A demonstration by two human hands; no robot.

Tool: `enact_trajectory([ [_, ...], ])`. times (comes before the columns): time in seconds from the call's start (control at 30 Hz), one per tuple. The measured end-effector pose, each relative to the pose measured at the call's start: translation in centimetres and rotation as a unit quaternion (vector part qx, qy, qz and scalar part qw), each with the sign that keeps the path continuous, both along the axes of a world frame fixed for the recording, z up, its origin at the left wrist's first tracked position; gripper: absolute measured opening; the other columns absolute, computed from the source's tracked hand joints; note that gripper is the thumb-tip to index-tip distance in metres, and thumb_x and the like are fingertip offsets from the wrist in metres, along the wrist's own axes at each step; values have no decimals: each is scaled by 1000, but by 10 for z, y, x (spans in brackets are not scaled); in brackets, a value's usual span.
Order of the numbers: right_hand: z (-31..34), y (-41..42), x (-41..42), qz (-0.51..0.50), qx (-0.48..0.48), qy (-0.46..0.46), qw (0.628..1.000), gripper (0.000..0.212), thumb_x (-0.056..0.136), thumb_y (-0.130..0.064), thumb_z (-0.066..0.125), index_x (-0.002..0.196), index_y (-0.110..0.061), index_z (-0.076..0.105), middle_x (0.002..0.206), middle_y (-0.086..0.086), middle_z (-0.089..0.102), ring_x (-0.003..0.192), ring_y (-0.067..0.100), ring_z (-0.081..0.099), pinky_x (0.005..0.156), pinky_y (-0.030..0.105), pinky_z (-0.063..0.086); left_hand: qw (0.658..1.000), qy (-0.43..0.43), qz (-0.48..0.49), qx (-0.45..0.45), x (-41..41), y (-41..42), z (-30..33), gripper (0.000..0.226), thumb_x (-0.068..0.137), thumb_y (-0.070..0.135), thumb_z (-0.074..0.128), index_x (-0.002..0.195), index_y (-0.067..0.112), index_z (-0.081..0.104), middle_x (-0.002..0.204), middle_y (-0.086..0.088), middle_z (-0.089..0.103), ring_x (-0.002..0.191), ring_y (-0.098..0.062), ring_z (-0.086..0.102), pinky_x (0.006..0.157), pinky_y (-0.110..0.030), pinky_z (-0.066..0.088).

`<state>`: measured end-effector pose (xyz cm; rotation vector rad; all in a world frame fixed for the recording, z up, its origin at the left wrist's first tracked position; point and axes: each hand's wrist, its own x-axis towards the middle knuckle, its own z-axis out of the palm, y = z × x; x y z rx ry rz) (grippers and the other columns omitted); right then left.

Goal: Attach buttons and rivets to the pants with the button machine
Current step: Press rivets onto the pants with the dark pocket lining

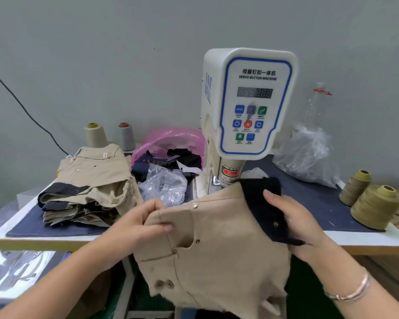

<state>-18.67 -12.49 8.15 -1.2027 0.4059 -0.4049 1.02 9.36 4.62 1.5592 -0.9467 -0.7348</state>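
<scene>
In front of the button machine (249, 104), at the near table edge: tan pants (217, 256) held up off the table (366, 236), navy waistband lining (263, 203) folded outward at upper right. Metal rivets dotted along the pocket edge, two buttons low on the left. Left hand (145, 224) pinching the tan cloth at the pocket corner, fingers curled tight round a fold. Right hand (295, 222) gripping the navy lining, thumb laid on top, remaining fingers tucked behind the cloth. Thin bracelet (352, 288) on the right wrist. Off to the left, a stack of finished pants (88, 187) on the denim mat (313, 203). Behind it, two thread cones (95, 134), a pink bag (168, 141), crumpled clear plastic (164, 187). To the right, olive thread spools (373, 206), a clear bottle (318, 104).
</scene>
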Motion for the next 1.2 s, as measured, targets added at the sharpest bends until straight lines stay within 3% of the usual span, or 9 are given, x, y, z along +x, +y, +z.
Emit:
enact_trajectory([
  [0.1,1,-24,-22,-53,-226,159,960,15,87,-19,63,84,-8,72,83,11,70,70,20,64,63,27,50,997,-56,-13,-53,-5,-16,31,20,70,19,71,73,22,52,66,9,50,62,-4,43,54,-12,35],
  [0.17,-1,-32,-33,-168,-442,230,851,14,89,-26,64,78,-17,65,71,-2,65,67,14,57,63,28,44,990,-114,-33,-76,-10,-31,50,23,72,9,70,73,17,48,63,13,47,60,-3,40,54,-13,34],
  [0.3,19,13,-19,-133,-527,9,839,20,78,-48,61,93,-35,62,95,-24,64,92,-8,58,78,8,43,964,-241,-101,-45,-21,-57,75,32,75,-6,69,71,20,49,65,14,50,62,-3,44,59,-19,35],
  [0.37,22,30,3,24,-515,34,856,43,77,-54,59,117,-41,54,118,-30,57,113,-13,49,93,7,38,958,-250,-131,-51,-26,-63,83,31,75,-6,67,73,19,49,65,15,51,62,-1,46,59,-16,36],
  [0.47,25,40,32,118,-471,73,871,15,89,-29,63,103,-35,63,98,-11,68,91,-3,58,85,23,48,962,-225,-138,-71,-25,-60,90,31,79,-9,68,82,17,51,71,15,52,64,-1,47,60,-13,38],
  [0.8,28,6,34,16,-174,42,984,45,93,-17,54,55,-31,74,66,-12,71,62,-4,66,53,7,46,992,-79,-73,65,-10,-17,17,38,83,41,67,113,20,56,111,1,63,107,-12,60,97,-29,47],
  [0.9,30,0,28,-4,-125,49,991,17,83,-24,62,78,-13,75,85,6,74,73,7,71,64,16,54,991,-74,-71,85,-16,-17,1,39,78,53,64,108,29,59,109,8,63,104,-5,60,90,-17,46],
  [1.03,26,-4,15,-29,-26,-16,999,51,78,-24,62,122,2,59,123,25,58,117,30,57,99,39,48,989,-50,-93,102,-21,-26,-9,42,78,48,66,111,25,55,115,13,61,109,-2,58,93,-19,44],
  [1.2,40,-18,-7,-17,2,-110,994,51,93,-18,40,59,-18,77,77,-1,75,72,5,71,52,16,53,975,-81,-130,163,-20,-27,-31,46,79,41,71,115,23,50,121,-6,59,116,-20,57,105,-40,43],
])
